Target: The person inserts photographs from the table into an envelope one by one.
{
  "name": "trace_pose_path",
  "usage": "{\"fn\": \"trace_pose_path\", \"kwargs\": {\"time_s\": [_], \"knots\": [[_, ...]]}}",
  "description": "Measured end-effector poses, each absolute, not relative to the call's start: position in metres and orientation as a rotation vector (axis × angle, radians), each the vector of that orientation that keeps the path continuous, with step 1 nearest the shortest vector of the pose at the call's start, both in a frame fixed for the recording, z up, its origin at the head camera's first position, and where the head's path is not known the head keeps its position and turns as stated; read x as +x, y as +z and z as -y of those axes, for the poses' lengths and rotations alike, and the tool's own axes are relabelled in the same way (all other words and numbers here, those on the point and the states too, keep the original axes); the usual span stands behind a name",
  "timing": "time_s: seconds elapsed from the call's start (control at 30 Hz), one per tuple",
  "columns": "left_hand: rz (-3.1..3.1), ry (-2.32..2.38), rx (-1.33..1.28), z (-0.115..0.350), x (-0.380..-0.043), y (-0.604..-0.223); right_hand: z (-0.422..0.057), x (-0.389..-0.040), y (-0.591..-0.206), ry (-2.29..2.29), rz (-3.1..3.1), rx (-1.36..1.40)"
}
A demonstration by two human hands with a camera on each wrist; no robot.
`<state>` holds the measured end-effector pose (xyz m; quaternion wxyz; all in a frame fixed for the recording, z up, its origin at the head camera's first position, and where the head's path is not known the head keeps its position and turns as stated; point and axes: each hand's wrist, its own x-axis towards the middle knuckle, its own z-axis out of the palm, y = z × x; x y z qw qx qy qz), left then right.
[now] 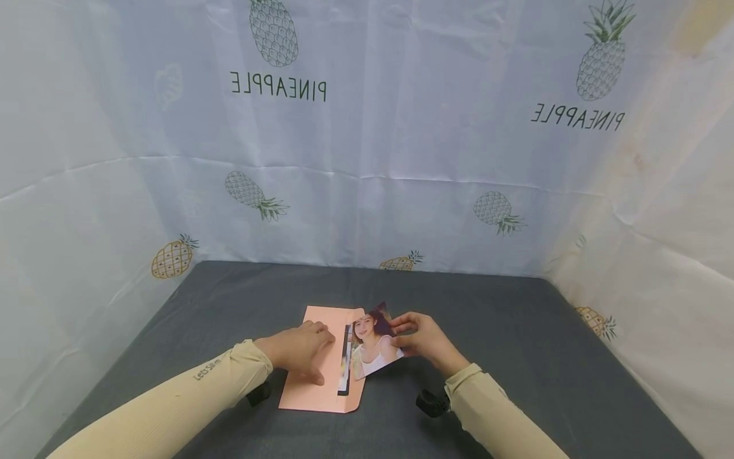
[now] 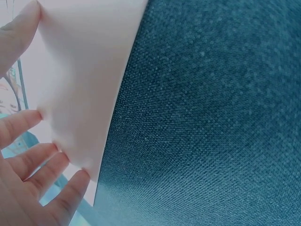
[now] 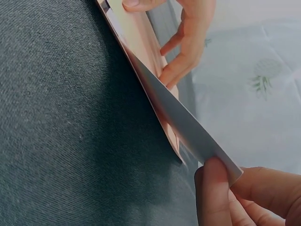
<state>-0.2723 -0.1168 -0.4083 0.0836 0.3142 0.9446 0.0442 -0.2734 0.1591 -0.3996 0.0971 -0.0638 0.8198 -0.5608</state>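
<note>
A peach-pink paper envelope (image 1: pixel 298 396) lies flat on the dark table. My left hand (image 1: pixel 301 349) rests on it with fingers spread, the fingertips pressing the paper in the left wrist view. Between thumb and fingers, my right hand (image 1: pixel 423 341) pinches the right edge of a photo print (image 1: pixel 375 358) of a person in a white top. That print is tilted, its left part overlapping the envelope's right side, and its plain back (image 3: pixel 188 129) faces the right wrist camera. Just left of the print, a dark-edged picture strip (image 1: pixel 345 363) shows against the envelope; the rest of it is hidden.
Dark woven cloth covers the table (image 1: pixel 493 357). A pale curtain (image 1: pixel 367 134) printed with pineapples hangs along the back and both sides. Black straps or devices (image 1: pixel 432 403) sit at both wrists, below the cream sleeves (image 1: pixel 496 408).
</note>
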Motion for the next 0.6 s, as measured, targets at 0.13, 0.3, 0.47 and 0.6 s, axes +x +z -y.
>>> {"fn": "trace_pose_path", "kwargs": {"time_s": [0.13,0.3,0.47,0.6], "knots": [[-2.819,0.123,0.955,0.117,-0.272,-0.408,-0.156,-0.273,-0.404,-1.669,-2.426,-0.186],[-2.818,0.124,0.944,0.117,-0.272,-0.407,-0.153,-0.272,-0.408,-1.650,-2.447,-0.148],[-2.817,0.117,0.916,0.115,-0.271,-0.406,-0.149,-0.269,-0.410,-1.646,-2.457,-0.137],[-2.814,0.107,0.890,0.115,-0.270,-0.406,-0.145,-0.269,-0.412,-1.648,-2.454,-0.141]]}}
